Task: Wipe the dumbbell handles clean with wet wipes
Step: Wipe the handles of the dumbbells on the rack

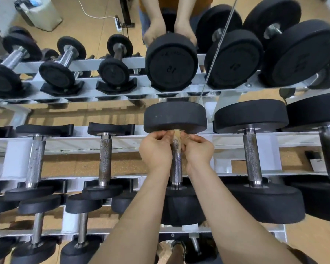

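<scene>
Left hand (155,149) and right hand (198,150), fingers curled, together pinch a brown-stained wet wipe (176,139) wrapped round the far end of a knurled dumbbell handle (176,164), close against the far black weight head (174,117). This dumbbell lies across the white rack (122,139), between a smaller dumbbell (105,155) and a larger dumbbell (252,155). Behind the rack, a mirror (95,25) reflects the row.

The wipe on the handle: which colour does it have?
The wipe looks tan-brown, as if stained. It shows best in the head view, the only one.
</scene>
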Demonstrator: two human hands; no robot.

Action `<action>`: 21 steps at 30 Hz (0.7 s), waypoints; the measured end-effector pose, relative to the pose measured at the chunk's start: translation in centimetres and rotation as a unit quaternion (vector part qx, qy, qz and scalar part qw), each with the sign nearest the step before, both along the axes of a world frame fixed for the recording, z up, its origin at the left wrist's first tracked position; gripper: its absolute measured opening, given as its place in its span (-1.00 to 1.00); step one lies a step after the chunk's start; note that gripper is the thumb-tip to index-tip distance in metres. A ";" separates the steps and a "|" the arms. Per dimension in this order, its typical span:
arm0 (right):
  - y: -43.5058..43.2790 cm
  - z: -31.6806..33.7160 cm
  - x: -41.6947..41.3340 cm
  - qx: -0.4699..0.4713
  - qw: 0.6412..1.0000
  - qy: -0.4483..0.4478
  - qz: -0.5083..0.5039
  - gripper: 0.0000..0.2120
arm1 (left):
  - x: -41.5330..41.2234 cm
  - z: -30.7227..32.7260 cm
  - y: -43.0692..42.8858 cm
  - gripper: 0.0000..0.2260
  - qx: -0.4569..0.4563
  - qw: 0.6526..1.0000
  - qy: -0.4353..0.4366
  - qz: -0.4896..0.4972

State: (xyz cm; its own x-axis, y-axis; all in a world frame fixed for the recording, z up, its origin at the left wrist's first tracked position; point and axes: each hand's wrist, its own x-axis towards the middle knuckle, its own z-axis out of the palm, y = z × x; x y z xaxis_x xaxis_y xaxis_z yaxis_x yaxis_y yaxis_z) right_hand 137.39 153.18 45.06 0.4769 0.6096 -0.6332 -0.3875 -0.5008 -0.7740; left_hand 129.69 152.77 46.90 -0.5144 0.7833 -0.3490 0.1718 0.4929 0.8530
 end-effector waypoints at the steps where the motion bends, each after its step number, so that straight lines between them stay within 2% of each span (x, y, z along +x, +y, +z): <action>1: -0.2 -0.1 0.0 0.006 1.000 -0.004 -0.001 -0.87 | -0.1 -0.1 0.1 -0.91 -0.008 0.999 -0.028 0.012; 3: -0.3 0.2 -0.2 0.027 0.996 -0.077 0.036 -0.91 | -0.5 -0.5 0.5 -0.88 -0.033 0.997 -0.067 0.022; 6: -0.5 0.8 -0.7 0.055 0.968 -0.204 0.136 -0.96 | -0.9 -0.9 0.6 -0.82 -0.060 0.992 -0.111 0.010; 8: -0.8 1.0 -0.4 0.065 0.953 -0.245 0.168 -0.95 | -1.0 -0.6 0.7 -0.84 -0.050 0.995 -0.074 -0.039; 10: -0.8 0.6 0.1 0.050 0.964 -0.218 0.144 -0.94 | -1.2 0.1 0.3 -0.89 -0.023 0.990 0.054 -0.124; 13: -0.3 0.3 -0.3 0.011 0.992 -0.102 0.074 -0.83 | -1.4 0.6 -0.7 -0.87 0.047 0.942 0.228 -0.241; 14: -0.1 0.1 -0.5 0.008 0.996 -0.075 0.051 -0.82 | -1.3 0.7 -0.9 -0.86 0.054 0.935 0.247 -0.249; 15: 0.0 0.1 -0.6 0.011 0.996 -0.077 0.043 -0.82 | -1.3 0.8 -0.8 -0.85 0.044 0.942 0.236 -0.234; 16: 0.0 0.2 -0.4 0.016 0.992 -0.113 0.062 -0.82 | -1.3 0.9 -0.5 -0.84 0.024 0.957 0.201 -0.206; 18: -0.8 1.2 0.4 0.040 0.960 -0.223 0.163 -0.87 | -1.5 0.9 -0.1 -0.85 -0.010 0.973 0.148 -0.175; 21: -2.6 2.0 2.0 0.056 0.890 -0.324 0.314 -0.89 | -2.2 1.3 -1.1 -0.86 -0.052 0.960 0.151 -0.230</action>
